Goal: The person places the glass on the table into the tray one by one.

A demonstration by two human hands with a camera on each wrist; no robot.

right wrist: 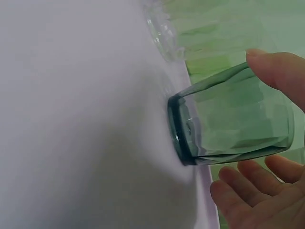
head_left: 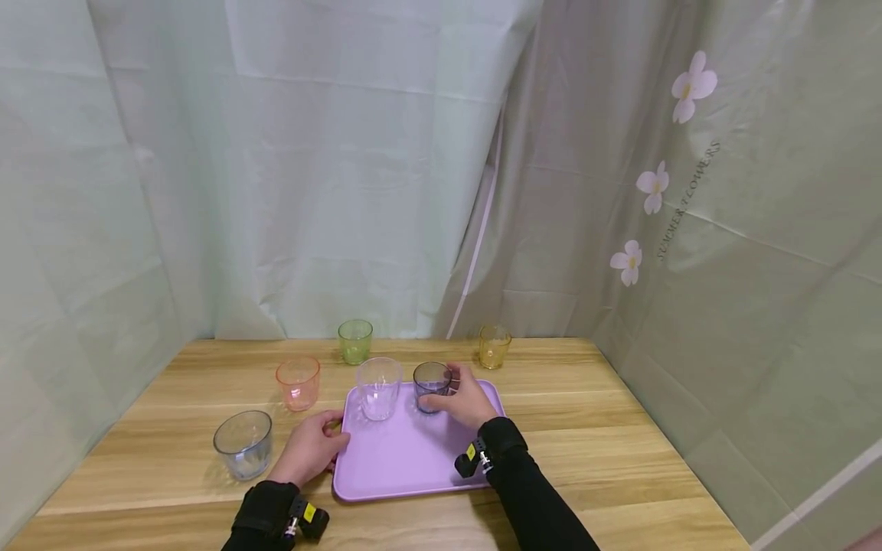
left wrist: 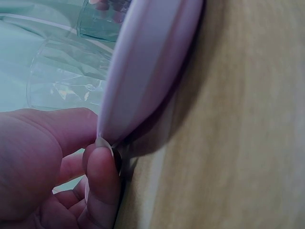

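The left hand [head_left: 311,448] pinches the left edge of a purple tray [head_left: 393,467]. In the left wrist view its thumb lies at the rim and its curled fingers are on the underside. Toward the tray's back right stands a grey glass cup [head_left: 429,389], upright, base at the tray surface. Around this cup the right hand [head_left: 468,399] is spread; the right wrist view has the thumb [right wrist: 276,71] against one side and the fingers [right wrist: 245,186] spread just off the other. A clear glass cup [head_left: 378,390] stands on the tray to the left.
Left of the tray are an orange cup [head_left: 299,385] and a bluish clear glass bowl [head_left: 244,445]. Behind it stand a green cup [head_left: 355,343] and, to the right, a yellow cup [head_left: 494,348]. Curtains [head_left: 331,191] border the wooden table [head_left: 606,459].
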